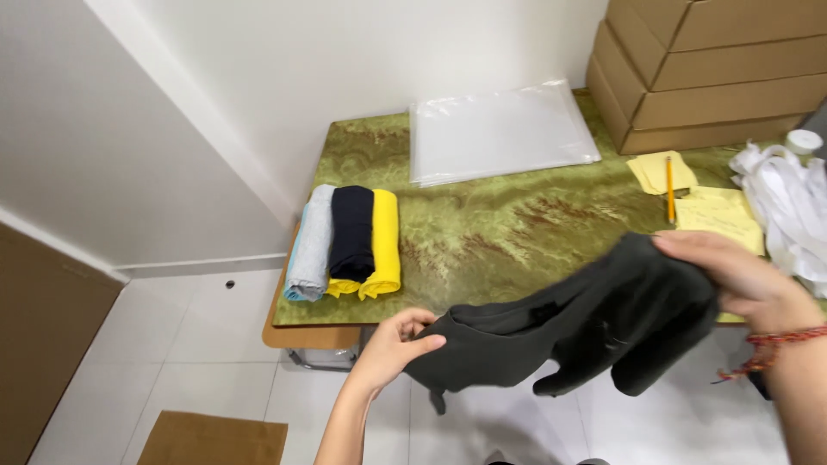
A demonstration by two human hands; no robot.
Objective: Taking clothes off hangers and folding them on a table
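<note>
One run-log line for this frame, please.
left hand: grips dark grey garment | right hand: grips its other end | garment: held above table edge | nearby: rolled garments, plastic bags

The dark grey garment hides the near edge of the counter and the palm-side fingers of both hands. The right edge cuts off the white cloth pile and a tape roll; the top edge cuts the cardboard boxes. Writing on the yellow notes is too small to tell. The bottom edge crops the brown cardboard sheet.
</note>
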